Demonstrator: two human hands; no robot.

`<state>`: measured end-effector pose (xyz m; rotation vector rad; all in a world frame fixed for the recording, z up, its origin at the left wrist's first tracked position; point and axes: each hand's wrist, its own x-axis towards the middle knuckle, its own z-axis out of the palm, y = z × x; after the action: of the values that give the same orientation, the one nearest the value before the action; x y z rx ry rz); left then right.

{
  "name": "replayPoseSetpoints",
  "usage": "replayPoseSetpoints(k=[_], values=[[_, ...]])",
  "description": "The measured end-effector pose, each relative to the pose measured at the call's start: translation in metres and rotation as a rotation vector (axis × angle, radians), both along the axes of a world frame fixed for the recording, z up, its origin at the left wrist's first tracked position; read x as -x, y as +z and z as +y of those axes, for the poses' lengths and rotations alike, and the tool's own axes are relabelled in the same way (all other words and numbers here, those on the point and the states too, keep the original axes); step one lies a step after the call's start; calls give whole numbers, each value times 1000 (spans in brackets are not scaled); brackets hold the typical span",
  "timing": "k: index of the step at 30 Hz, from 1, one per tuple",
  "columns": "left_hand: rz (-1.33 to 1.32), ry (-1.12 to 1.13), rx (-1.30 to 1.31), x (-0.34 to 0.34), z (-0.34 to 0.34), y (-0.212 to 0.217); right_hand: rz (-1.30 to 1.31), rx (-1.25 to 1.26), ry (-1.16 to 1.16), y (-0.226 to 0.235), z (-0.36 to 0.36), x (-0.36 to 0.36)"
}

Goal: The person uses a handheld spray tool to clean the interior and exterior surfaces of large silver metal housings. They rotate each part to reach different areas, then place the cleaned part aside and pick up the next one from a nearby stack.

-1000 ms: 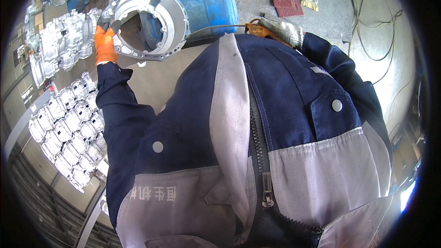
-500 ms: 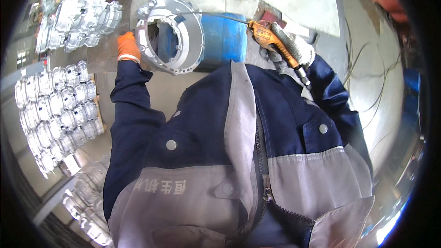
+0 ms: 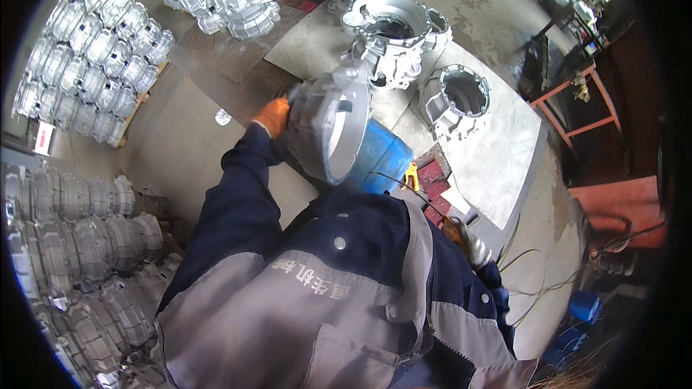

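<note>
one blue drum (image 3: 386, 158) is right beside the big metal ring (image 3: 306, 130), which tips up in front of the jacket (image 3: 346, 266). one left hand (image 3: 272, 117) has its fingers bent on the ring's edge. one right hand (image 3: 476, 247) is at one orange tool (image 3: 453, 229); i cannot tell how closed its fingers are. one yellow tool (image 3: 411, 176) lies near red pads (image 3: 435, 189). shiny parts (image 3: 94, 50) pile up left, too many to count.
</note>
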<state>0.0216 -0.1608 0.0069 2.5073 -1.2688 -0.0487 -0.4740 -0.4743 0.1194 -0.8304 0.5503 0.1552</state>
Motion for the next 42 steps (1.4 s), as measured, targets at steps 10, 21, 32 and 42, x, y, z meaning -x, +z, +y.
replayPoseSetpoints(k=[10, 21, 32, 42], values=[[545, 125, 622, 131, -48, 56, -61, 45, -406, 32, -42, 49], [748, 582, 726, 82, 86, 118, 112, -173, -222, -6, 8, -22], [835, 883, 278, -198, 171, -11, 224, -110, -250, -17, 101, -218], [579, 705, -366, -396, 111, -125, 376, -145, -438, -17, 145, -261]])
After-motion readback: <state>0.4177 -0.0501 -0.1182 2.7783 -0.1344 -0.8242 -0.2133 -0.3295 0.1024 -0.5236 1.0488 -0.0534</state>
